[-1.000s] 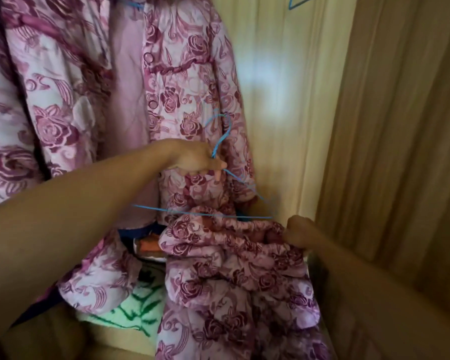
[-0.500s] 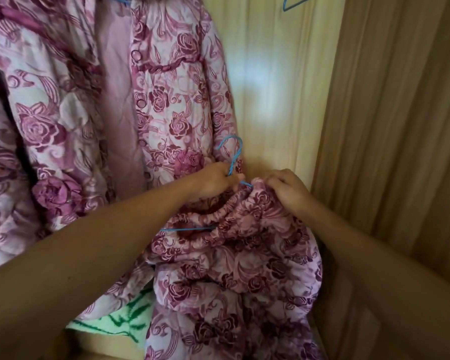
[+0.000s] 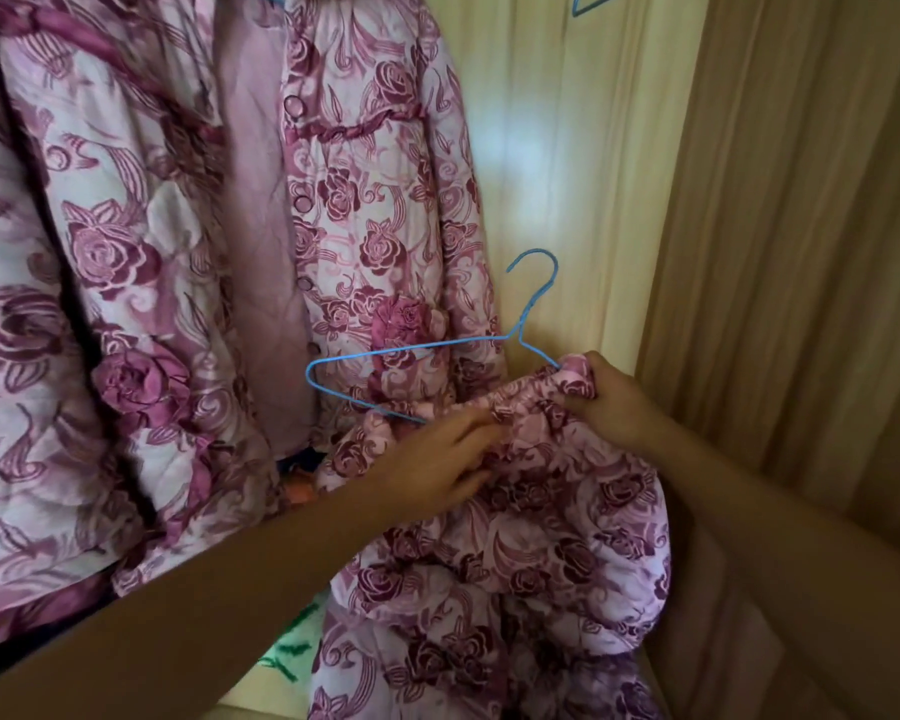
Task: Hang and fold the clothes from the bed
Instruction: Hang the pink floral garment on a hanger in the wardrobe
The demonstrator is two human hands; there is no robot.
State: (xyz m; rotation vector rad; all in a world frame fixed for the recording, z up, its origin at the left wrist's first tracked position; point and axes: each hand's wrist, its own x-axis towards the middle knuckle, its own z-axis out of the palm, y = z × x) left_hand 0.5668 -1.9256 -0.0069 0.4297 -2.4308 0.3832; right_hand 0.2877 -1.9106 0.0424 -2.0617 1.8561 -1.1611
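Gripping bunched floral garment (image 3: 531, 517), left hand (image 3: 432, 465) and right hand (image 3: 611, 402) (fingers curled into cloth) risk tugging the half-covered blue hanger (image 3: 427, 346) loose.

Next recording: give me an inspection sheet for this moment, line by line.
Surface: nothing seen; the work is inside a wooden wardrobe.
Job's things: blue wire hanger, right end tucked into the gathered waistband of a floral garment; floral jacket hangs behind.
Clutter: green-patterned cloth low down.
Grippers: left hand pinches the waistband; right hand grips it at the hanger's right end.
Cables: nothing seen.
Surroundings: beige streaked panel at right, curtain or door unclear; second blue hanger at top.
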